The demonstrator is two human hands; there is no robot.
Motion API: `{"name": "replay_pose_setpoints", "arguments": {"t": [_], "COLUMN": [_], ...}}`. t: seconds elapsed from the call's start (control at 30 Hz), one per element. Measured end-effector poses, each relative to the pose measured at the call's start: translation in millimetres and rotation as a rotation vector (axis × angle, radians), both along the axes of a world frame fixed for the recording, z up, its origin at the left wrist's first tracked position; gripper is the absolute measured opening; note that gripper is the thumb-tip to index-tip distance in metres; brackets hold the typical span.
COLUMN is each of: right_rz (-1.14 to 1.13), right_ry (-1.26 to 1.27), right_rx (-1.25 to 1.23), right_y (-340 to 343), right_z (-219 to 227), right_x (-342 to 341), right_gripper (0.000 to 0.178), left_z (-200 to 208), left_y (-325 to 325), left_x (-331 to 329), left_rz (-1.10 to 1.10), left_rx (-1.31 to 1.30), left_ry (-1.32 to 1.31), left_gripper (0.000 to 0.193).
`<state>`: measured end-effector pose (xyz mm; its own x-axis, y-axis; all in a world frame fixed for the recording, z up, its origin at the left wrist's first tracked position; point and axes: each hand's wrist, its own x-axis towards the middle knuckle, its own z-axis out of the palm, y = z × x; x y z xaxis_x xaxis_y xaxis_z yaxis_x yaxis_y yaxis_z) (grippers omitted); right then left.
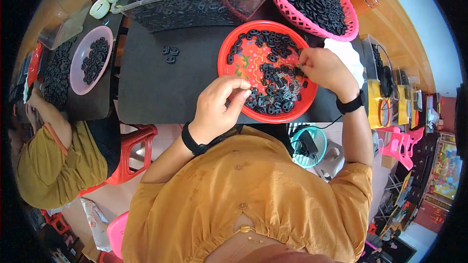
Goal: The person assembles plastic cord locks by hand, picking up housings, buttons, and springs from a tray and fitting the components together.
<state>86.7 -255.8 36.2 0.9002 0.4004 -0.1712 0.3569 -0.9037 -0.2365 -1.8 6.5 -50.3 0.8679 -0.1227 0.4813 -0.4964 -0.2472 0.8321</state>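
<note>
In the head view, loose in the red tray (223, 49) on the bench (161, 87): small black pieces (280, 42). With left grip (217, 101) nearly closed over the tray's left side; cannot tell whether holding one. With right grip (329, 68) pinched together near the right rim, contents hidden. Probably light, stiff, slightly slick; best taken by the side edges.

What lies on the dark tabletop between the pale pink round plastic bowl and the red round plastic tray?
In the head view, a small group of black rounded pieces lies there.
</note>
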Motion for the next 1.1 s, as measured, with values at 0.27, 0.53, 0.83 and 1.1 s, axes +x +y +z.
{"name": "replay_pose_setpoints", "arguments": {"t": [0.27, 0.53, 0.83, 1.1], "right_rz": [-0.154, -0.174, 0.099, 0.057], "right_ry": [0.398, 0.195, -0.053, 0.049], "right_rx": [0.615, 0.493, 0.143, -0.078], "right_y": [19.2, -3.3, 11.6, 33.3], "right_z": [-8.0, -3.0, -14.3, -20.5], "right_x": [-9.7, -2.0, 0.9, 19.7], "right_gripper": [0.025, 0.013, 0.012, 0.014], "left_z": [0.8, 1.4, -2.0, -1.5], "left_y": [-2.3, -1.3, -1.9, -2.0], "left_x": [3.8, 1.6, 4.0, 3.5], "left_rz": [-0.004, -0.006, -0.010, 0.004], "left_rx": [0.000, 0.027, 0.017, 0.047], "left_ry": [-0.098, -0.057, -0.075, -0.106], "left_gripper": [0.014, 0.015, 0.016, 0.015]}}
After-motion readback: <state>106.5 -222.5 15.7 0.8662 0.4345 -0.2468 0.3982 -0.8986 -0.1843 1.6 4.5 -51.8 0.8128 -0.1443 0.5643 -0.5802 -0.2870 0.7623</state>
